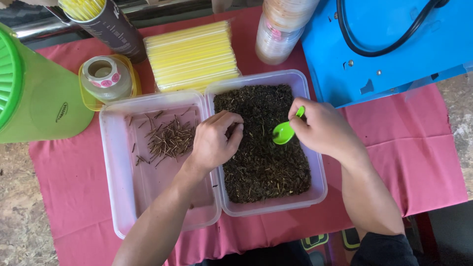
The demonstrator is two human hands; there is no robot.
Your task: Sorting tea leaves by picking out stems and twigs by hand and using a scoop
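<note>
— Fingers (231, 129) of the left hand (213, 143) are curling narrow, their tips pinching down into the dark loose dried leaves (263, 162); whether they are gripping a bit of it cannot be told.

— And the right hand (322, 129)?

— It is holding a small bright green plastic spoon (285, 131), fingers closing around its handle, the bowl hanging just over the dark leaves near the middle of the heap.

— Where are the leaves lying?

— They are filling the right-hand clear plastic rectangular tub (319, 189), which is sitting on the bench under a pink cloth (419, 148). Touching it on the left is a second clear plastic rectangular tub (116, 197), which is holding only a scatter of thin brown stalks (170, 140) in its upper half; the left forearm is crossing over it.

— What is standing around them?

— Behind the tubs, a flat pack of yellow straws (192, 56) is lying beside a roll of round pink stickers (105, 76) in a yellow-lidded clear tub. A big green plastic jug (44, 98) is standing at the far left, a dark tube of yellow straws (111, 24) behind the roll, a stack of clear plastic lids (281, 34) at the top, and a blue metal machine (389, 54) with a black cable at the upper right.
</note>
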